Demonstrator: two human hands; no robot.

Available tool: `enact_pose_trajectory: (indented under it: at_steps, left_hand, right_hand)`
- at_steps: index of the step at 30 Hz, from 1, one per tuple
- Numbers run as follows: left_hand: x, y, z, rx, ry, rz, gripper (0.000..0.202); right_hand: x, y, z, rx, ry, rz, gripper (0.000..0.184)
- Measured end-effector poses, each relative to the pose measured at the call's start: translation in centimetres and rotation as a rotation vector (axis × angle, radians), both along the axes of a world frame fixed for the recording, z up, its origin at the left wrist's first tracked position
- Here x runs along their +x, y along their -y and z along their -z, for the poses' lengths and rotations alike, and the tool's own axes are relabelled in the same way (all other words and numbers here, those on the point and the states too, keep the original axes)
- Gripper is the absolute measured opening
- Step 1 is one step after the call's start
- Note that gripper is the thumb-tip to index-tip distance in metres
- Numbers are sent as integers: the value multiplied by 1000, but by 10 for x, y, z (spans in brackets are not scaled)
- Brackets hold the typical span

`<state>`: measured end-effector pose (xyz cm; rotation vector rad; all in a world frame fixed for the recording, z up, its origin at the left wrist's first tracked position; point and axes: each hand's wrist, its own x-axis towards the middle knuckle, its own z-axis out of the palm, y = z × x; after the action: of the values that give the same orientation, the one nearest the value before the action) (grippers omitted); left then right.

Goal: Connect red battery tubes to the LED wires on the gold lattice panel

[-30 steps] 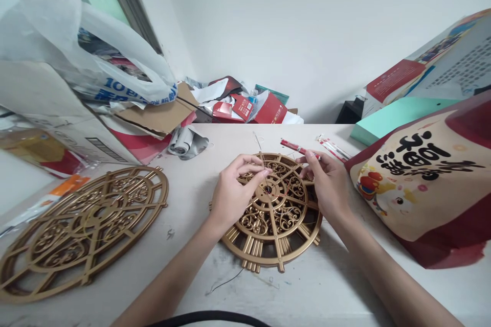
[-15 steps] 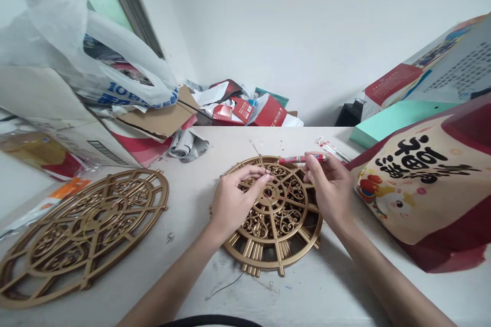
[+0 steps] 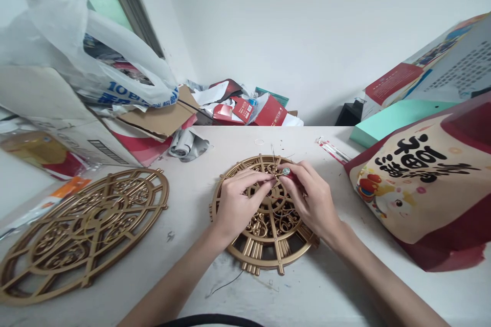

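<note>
A round gold openwork disc [image 3: 270, 237] with scrollwork and spokes lies on the table in front of me. Over its upper middle, my left hand [image 3: 243, 199] pinches something tiny, perhaps the thin wire that sticks up beyond the fingers; the fingertips hide it. Close against those fingertips is my right hand [image 3: 310, 194], closed around a slim red pen-like stick [image 3: 287, 171] whose round silvery end faces me. Fingers cover most of the stick. Another gold openwork disc [image 3: 89, 265] rests on the left with a thin wire loop across its centre.
A red and cream printed bag [image 3: 414, 204] stands at the right, beside a mint-green box [image 3: 387, 117]. At the left are a white plastic bag [image 3: 126, 61] and a carton [image 3: 69, 112]. Papers [image 3: 268, 110] pile up behind the table. A loose dark wire [image 3: 226, 284] lies in front.
My right hand has moved left to meet my left hand, turning the red stick so its end faces me. The thin wire now leans more upright. My left hand has barely moved.
</note>
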<state>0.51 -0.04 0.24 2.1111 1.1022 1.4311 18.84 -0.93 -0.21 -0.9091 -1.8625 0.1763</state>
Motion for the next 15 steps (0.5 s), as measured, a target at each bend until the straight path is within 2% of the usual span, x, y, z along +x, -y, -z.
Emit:
enact_pose_trajectory:
  at_steps: [3,7,15]
  left_hand:
    - [1,0,1,64,-22,10,12]
    - [2,1,2,72,-35,26,11]
    - [1,3,0,-118,46,23,13]
  right_hand:
    - [-2,3,-1,-18,-52,-18,14]
    - [-3,6,-3,-52,-123,-48,9]
    - [-3,6,-2,-61,-176,-72,8]
